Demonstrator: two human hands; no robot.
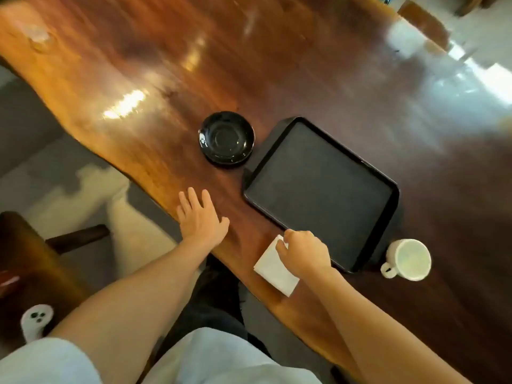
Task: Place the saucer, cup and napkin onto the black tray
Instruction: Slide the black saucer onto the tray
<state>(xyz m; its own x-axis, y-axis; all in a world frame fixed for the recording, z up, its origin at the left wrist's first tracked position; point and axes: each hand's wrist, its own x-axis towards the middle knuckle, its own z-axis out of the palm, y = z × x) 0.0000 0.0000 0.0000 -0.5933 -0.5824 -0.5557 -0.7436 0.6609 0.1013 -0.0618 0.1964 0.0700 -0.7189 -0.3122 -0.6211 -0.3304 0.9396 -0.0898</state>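
A black tray (pixel 321 189) lies on the wooden table with nothing on it. A glossy black saucer (pixel 226 137) sits just left of the tray's far corner. A white cup (pixel 408 259) stands on the table beside the tray's near right corner, its handle towards me. A folded white napkin (pixel 273 268) lies near the table's front edge, below the tray. My right hand (pixel 303 252) has its fingers pinched on the napkin's far corner. My left hand (pixel 201 216) hovers flat with fingers spread over the table, below the saucer and apart from it.
The table (pixel 277 65) is long, glossy and reddish, with an irregular front edge. A dark wooden chair (pixel 36 259) stands at the lower left, with a white controller (pixel 36 321) by it. Grey and cream floor shows past the table's edge.
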